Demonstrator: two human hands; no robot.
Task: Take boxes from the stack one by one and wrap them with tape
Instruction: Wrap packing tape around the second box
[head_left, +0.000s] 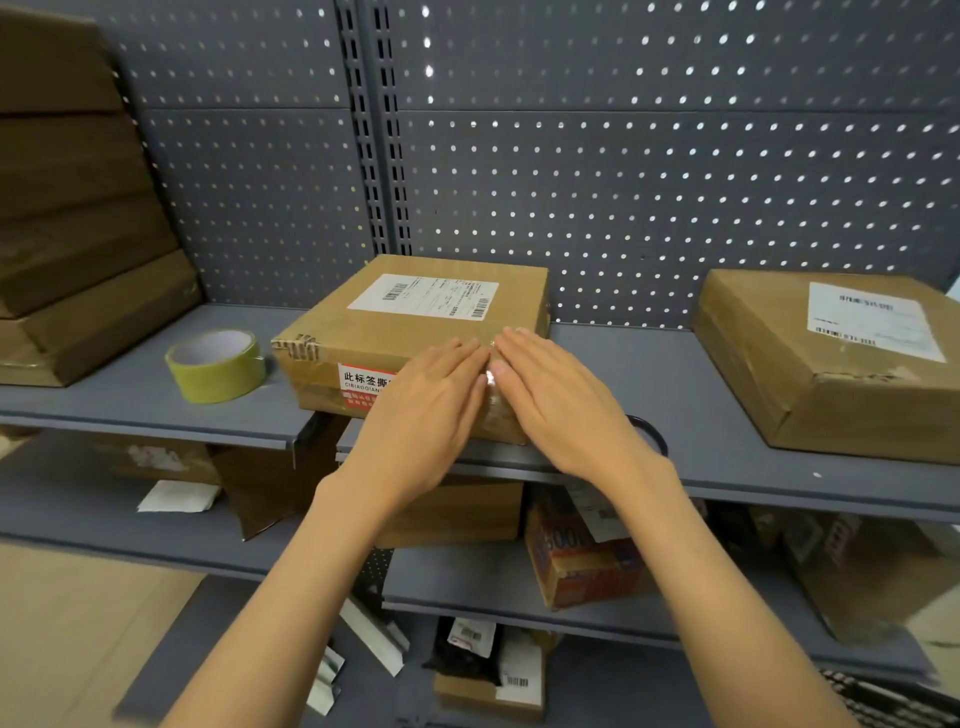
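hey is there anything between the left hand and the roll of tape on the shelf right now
Nothing visible. The tape roll stands on the shelf left of the box that both hands press; bare shelf lies between it and the left hand.

Middle box (395, 322) is plain matt brown cardboard with a white paper label, and a glossy clear tape strip catches the light on its near edge. Tape roll (215, 366) on the left looks shiny yellowish plastic. Shelf (156, 395) is smooth matt grey; pegboard (649, 156) behind is perforated grey metal.
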